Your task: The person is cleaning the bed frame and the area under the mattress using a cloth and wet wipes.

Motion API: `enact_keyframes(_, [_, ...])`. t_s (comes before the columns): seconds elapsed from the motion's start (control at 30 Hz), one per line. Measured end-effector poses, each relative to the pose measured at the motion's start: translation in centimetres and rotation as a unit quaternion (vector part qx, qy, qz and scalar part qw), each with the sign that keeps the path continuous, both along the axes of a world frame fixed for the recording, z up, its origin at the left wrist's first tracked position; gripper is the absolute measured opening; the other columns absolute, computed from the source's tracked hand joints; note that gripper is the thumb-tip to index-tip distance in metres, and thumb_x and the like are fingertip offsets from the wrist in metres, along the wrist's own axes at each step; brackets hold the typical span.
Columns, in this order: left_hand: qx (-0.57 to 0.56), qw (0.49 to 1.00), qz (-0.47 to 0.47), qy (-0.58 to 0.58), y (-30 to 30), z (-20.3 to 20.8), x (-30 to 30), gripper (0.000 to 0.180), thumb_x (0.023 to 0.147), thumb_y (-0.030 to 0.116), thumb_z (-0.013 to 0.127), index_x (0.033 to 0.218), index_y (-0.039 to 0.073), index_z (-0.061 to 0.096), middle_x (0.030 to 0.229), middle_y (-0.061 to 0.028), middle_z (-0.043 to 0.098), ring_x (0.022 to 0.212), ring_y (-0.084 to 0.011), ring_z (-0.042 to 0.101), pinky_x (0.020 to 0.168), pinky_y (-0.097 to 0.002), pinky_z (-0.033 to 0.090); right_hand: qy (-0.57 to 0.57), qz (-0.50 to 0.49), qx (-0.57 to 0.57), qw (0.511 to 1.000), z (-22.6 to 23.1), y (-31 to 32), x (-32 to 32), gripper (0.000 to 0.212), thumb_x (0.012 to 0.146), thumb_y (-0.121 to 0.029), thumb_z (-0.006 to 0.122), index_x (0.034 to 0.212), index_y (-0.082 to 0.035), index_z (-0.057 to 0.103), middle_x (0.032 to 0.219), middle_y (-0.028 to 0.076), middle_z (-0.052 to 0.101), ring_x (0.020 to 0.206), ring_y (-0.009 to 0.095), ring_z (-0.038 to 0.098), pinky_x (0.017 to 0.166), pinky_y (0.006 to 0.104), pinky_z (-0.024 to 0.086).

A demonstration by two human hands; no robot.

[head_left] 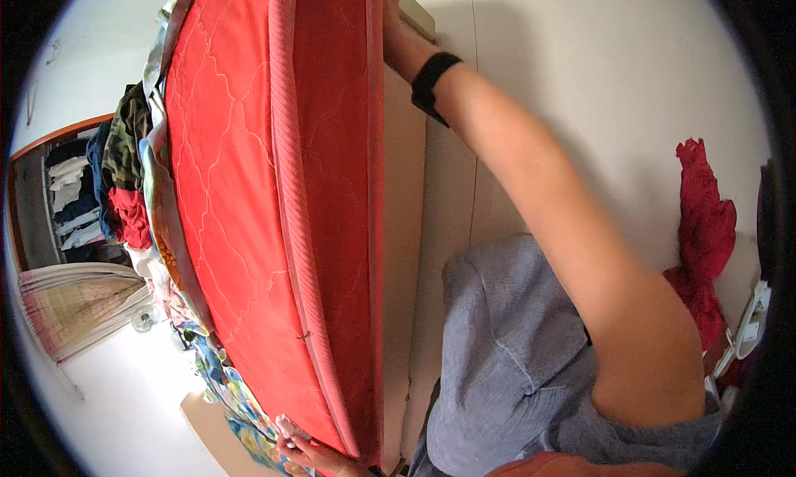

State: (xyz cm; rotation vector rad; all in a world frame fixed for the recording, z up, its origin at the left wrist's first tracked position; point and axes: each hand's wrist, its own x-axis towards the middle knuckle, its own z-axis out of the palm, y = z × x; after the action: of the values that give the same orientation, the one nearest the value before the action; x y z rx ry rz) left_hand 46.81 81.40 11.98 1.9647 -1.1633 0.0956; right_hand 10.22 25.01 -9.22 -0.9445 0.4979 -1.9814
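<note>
So from my end of the rig, the big thing in view is a red mattress (232, 187), running top to bottom through the left-middle of the view, with ribbed piping along its edge. My right hand (393, 17) is way up top against the mattress's right-hand side, black band (431, 85) on the wrist. The fingers are mostly hidden there, so I can't tell if they're clenched on anything. My left hand (308, 454) is down at the bottom end, touching the mattress right beside some floral cloth (240, 402). Fingers look partly curled, but I honestly can't tell whether they've grabbed it.

Camo cloth (126, 141) and a red cloth (128, 217) are bunched along the mattress's left edge. Further left there's an open wardrobe (33, 203) full of clothes, plus a curtain (79, 303). A crumpled dark red garment (705, 228) is over on the far right.
</note>
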Motion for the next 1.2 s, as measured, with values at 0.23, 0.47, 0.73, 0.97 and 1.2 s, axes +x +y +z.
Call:
enact_keyframes(0.23, [0.031,0.981,0.067,-0.177,-3.9,-0.1,-2.3,0.017,0.086,0.015,0.048,0.092,-0.001,0.047,0.087,-0.0071,0.054,0.068,-0.0105,0.043,0.058,-0.021,0.031,-0.189,0.143,0.027,0.971,8.5,6.3,-6.2,0.065,0.082,-0.062,0.031,0.105,-0.004,0.051,0.097,0.014,0.056,0.079,0.021,0.057,0.064,0.0318,0.049])
enact_keyframes(0.47, [-0.003,0.987,0.06,-0.151,-3.4,-0.5,-2.0,0.015,0.086,0.013,0.049,0.092,-0.001,0.048,0.079,-0.0037,0.051,0.066,-0.0086,0.041,0.053,-0.0203,0.031,-0.234,0.201,0.14,0.941,4.1,10.1,0.1,0.059,0.09,-0.049,0.027,0.122,-0.002,0.042,0.115,0.016,0.05,0.093,0.025,0.053,0.08,0.0393,0.043])
enact_keyframes(0.73, [0.044,0.984,0.086,-0.149,-4.8,-0.2,-5.1,0.022,0.088,0.019,0.048,0.095,-0.002,0.048,0.088,-0.01,0.054,0.078,-0.0178,0.049,0.069,-0.0284,0.04,-0.201,0.237,0.246,0.918,2.1,22.3,9.2,0.064,0.088,-0.05,0.034,0.137,-0.011,0.018,0.14,0.009,0.022,0.125,0.024,0.027,0.101,0.0424,0.029])
enact_keyframes(0.97, [0.062,0.965,0.125,-0.222,-3.9,0.2,-3.6,0.023,0.087,0.021,0.048,0.092,-0.002,0.052,0.085,-0.0115,0.054,0.076,-0.0204,0.05,0.067,-0.0295,0.04,0.17,-0.041,0.344,0.922,-8.9,7.2,4.3,0.033,0.086,-0.024,0.043,0.109,-0.002,0.046,0.11,0.017,0.048,0.101,0.033,0.046,0.091,0.0437,0.034])
enact_keyframes(1.2, [0.082,0.956,0.168,-0.224,-4.9,-0.1,-4.9,0.023,0.085,0.021,0.05,0.09,-0.001,0.053,0.084,-0.0107,0.054,0.075,-0.0199,0.05,0.066,-0.03,0.04,0.177,-0.009,0.416,0.892,-4.7,10.8,6.4,0.02,0.083,-0.009,0.046,0.1,0.0,0.051,0.102,0.017,0.053,0.095,0.03,0.051,0.082,0.0374,0.04])
